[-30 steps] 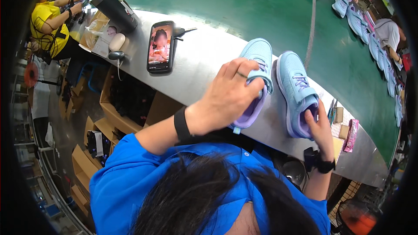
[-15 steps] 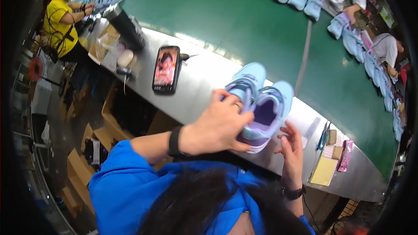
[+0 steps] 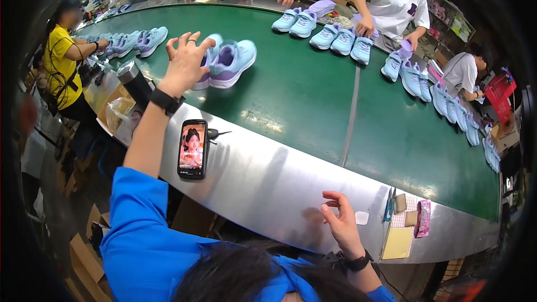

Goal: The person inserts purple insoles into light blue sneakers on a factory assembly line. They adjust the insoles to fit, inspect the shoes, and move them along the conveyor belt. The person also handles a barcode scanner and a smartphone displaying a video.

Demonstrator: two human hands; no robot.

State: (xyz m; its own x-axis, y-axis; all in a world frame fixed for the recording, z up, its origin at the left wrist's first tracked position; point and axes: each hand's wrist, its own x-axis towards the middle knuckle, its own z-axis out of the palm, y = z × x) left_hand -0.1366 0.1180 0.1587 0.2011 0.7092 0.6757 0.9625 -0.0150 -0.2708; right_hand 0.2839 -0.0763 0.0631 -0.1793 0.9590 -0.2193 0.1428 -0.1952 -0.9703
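Note:
My left hand is stretched far out over the green conveyor belt, fingers spread, just touching or leaving a pair of light blue and purple sneakers that stands on the belt. A black band sits on that wrist. My right hand hovers low at the near metal edge, fingers loosely curled and holding nothing. A black watch is on that wrist.
A phone with a lit screen lies on the metal edge. Small pads and a pink packet lie at the right. More blue sneakers line the far side, where other people work. A person in yellow sits at left beside a dark cylinder.
The pair of sneakers went from in front of me, held in both hands, out onto the green belt. My left hand opened over them; my right hand dropped back empty.

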